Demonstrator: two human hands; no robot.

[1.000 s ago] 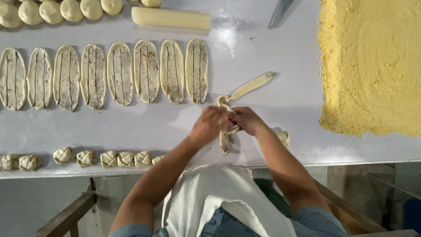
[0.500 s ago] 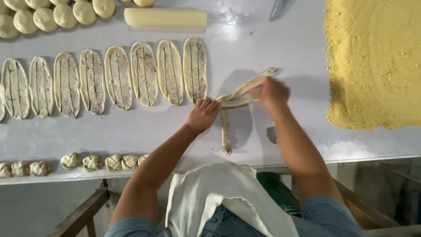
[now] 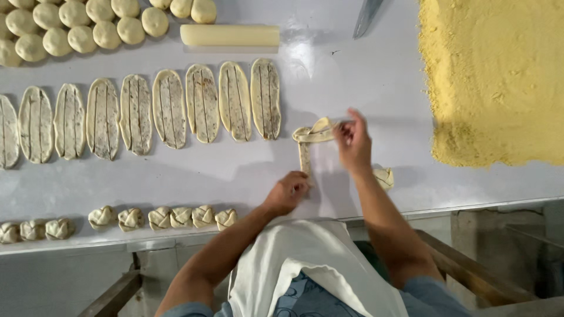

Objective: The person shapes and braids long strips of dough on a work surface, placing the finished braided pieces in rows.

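A long strip of speckled dough (image 3: pixel 306 144) lies bent on the white table (image 3: pixel 235 176). My left hand (image 3: pixel 288 192) pinches its near end at the table's front. My right hand (image 3: pixel 352 141) grips the far end, which is folded over to the right. A knotted dough piece (image 3: pixel 385 178) sits just right of my right forearm.
Several flat slit ovals of dough (image 3: pixel 170 108) lie in a row at mid-table. Round dough balls (image 3: pixel 88 26) and a pale rolling pin (image 3: pixel 230 35) are at the back. Knotted pieces (image 3: pixel 170 217) line the front edge. A heap of yellow meal (image 3: pixel 499 70) fills the right.
My hands were together over the strip, then drew apart. The left hand has now slid to the near end, while the right hand folds the far end across.
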